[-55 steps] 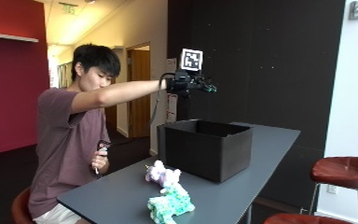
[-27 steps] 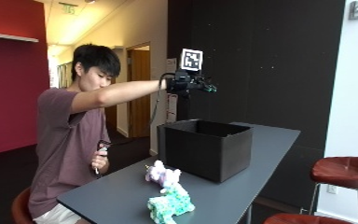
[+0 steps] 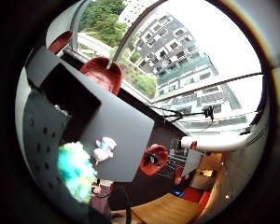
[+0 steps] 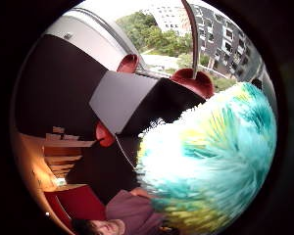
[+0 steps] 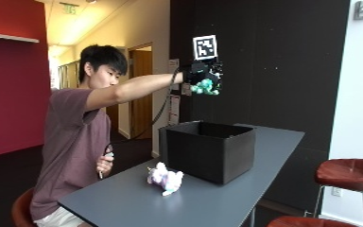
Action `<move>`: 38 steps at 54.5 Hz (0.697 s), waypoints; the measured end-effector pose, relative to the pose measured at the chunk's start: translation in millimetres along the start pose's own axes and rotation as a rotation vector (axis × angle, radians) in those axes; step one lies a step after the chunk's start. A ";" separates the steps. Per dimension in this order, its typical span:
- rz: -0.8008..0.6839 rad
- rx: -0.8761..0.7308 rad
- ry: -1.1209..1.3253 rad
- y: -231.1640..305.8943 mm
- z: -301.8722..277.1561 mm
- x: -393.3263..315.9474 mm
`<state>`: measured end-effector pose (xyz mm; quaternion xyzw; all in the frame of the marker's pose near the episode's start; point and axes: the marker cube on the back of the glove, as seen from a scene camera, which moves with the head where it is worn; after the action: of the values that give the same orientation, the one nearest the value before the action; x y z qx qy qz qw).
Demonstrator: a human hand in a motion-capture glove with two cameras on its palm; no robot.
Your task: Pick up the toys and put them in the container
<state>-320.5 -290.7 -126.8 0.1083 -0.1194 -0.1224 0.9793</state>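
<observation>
Outside view: a seated person at the near left end of a grey table (image 5: 232, 198) holds the gloved right hand (image 5: 203, 78) raised high, arm stretched out, above the black container (image 5: 210, 151).
Fingers: curled round a teal and yellow fluffy toy (image 5: 202, 86), which shows below the glove.
Teal toy position: in the air, well above the container's open top, roughly over its far left rim.
Container: open-topped black box standing on the table, near the table's left long edge; its inside is dark and what lies in it cannot be told.
Second toy: a pink and white plush toy (image 5: 164, 178) lies on the table just beside the container's near left corner, apart from it.
Table edges: the table runs from the near end by the person to the far right; a bare strip of top lies along its right edge past the container, and a bare stretch lies near the front end around the pink toy.
Open room: air between hand and container rim is free.
Other hand: the bare hand (image 5: 105, 163) is held low against the person's body, below table height.
Thumb side palm view: the teal toy (image 4: 210, 161) fills much of the picture, close to the palm.
Little finger side palm view: the pink toy (image 3: 104, 148) lies on the table top far below, beside the container (image 3: 67, 100).
Surroundings: red stools (image 5: 351, 172) stand on the floor right of the table.
</observation>
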 end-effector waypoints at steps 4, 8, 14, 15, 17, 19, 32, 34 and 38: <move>-0.066 0.002 0.051 -16.5 15.6 -14.2; 0.065 0.004 0.004 -37.2 25.3 -28.2; -0.078 0.003 0.045 -50.9 44.8 -33.9; -0.051 0.002 0.034 -54.5 47.5 -37.4; 0.054 -0.003 0.007 -62.7 52.8 -42.2; 0.143 -0.013 0.006 -69.3 59.3 -44.2; 0.013 -0.352 0.075 -69.0 105.9 -58.5; 0.091 -0.426 0.034 -72.1 108.9 -69.4; 0.226 -0.408 0.060 -77.5 111.6 -72.0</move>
<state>-433.9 -365.4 -54.6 -0.1024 -0.0745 -0.0304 0.9915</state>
